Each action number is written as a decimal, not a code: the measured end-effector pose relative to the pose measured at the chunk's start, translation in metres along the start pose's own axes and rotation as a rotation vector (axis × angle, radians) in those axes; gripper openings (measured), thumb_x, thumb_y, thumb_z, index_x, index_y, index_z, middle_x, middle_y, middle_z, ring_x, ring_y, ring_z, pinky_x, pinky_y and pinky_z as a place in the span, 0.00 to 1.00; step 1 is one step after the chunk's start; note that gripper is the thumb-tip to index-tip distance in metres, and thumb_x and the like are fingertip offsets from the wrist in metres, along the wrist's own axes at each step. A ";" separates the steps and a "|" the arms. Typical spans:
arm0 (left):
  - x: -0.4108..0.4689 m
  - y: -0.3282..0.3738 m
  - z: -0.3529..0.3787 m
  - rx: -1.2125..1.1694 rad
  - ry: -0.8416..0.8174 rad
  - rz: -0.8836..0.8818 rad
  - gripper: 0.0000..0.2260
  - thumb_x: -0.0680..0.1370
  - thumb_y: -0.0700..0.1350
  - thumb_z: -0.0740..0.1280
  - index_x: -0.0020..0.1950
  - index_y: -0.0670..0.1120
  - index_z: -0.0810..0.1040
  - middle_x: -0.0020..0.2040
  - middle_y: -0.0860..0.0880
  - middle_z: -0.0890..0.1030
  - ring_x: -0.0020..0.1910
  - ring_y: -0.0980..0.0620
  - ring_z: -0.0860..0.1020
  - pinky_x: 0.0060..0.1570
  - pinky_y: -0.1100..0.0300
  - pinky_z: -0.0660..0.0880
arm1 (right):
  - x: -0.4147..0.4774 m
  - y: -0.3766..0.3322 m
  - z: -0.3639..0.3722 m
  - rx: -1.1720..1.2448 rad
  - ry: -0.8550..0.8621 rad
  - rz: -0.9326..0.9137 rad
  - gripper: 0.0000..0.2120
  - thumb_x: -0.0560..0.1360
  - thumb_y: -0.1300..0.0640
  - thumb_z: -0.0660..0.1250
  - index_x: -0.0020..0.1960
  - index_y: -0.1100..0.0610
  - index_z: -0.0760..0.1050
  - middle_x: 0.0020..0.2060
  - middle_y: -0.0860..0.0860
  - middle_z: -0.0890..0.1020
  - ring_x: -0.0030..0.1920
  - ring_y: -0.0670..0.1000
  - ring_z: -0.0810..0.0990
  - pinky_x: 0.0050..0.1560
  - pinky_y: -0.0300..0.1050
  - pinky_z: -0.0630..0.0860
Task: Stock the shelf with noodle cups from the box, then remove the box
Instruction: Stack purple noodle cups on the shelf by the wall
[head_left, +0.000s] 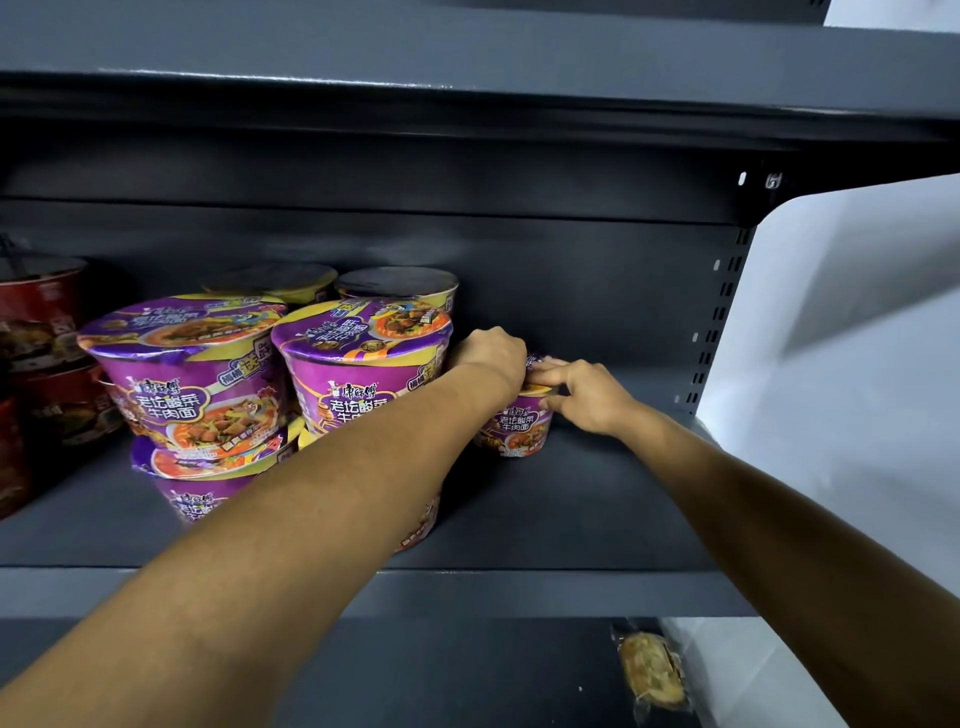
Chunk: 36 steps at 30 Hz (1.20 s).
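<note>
Cup (517, 428) stands on shelf (561, 519), just right of the stacks (363, 364). Left hand (493, 358) curls over its lid; right hand (584, 395) pinches the rim. Risk: the left forearm crosses close before the stacks, so a careless withdrawal could topple one.

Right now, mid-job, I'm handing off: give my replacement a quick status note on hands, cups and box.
Left hand: over the lid of a purple noodle cup, fingers hidden.
Right hand: pinches that cup's rim from the right.
The cup stands on the shelf, right of the stacked purple cups; red cups far left.
Done: two-high stacks in place.
To do: release this cup, fill the bare right side, remove the box, which is not in view.
</note>
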<state>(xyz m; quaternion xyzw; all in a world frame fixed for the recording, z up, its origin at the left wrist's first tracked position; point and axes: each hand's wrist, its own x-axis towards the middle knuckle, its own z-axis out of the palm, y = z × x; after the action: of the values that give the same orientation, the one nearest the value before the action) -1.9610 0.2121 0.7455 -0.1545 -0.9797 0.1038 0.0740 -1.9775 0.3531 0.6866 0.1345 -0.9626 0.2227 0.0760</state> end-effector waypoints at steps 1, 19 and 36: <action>-0.001 0.000 0.000 -0.008 -0.002 0.000 0.12 0.79 0.38 0.62 0.62 0.39 0.76 0.60 0.41 0.77 0.59 0.42 0.77 0.51 0.53 0.76 | 0.000 -0.001 0.000 -0.001 0.001 0.002 0.22 0.76 0.66 0.65 0.68 0.54 0.72 0.71 0.49 0.69 0.75 0.50 0.58 0.75 0.43 0.52; -0.071 -0.007 -0.010 -0.101 0.229 0.174 0.14 0.78 0.39 0.62 0.63 0.41 0.75 0.59 0.41 0.76 0.57 0.40 0.77 0.43 0.54 0.69 | -0.035 -0.042 0.007 0.110 0.571 0.058 0.12 0.71 0.65 0.67 0.54 0.57 0.81 0.51 0.54 0.81 0.50 0.54 0.79 0.51 0.38 0.70; -0.245 -0.131 0.011 -0.152 0.273 0.171 0.11 0.76 0.40 0.63 0.56 0.46 0.80 0.53 0.42 0.79 0.53 0.40 0.78 0.39 0.54 0.70 | -0.141 -0.219 0.062 0.235 0.431 0.164 0.09 0.73 0.62 0.63 0.39 0.55 0.81 0.29 0.46 0.79 0.35 0.48 0.78 0.43 0.40 0.72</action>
<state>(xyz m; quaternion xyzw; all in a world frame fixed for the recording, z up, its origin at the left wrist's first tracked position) -1.7694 0.0102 0.7369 -0.2552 -0.9489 0.0134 0.1851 -1.7845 0.1675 0.6917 0.0132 -0.8992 0.3622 0.2450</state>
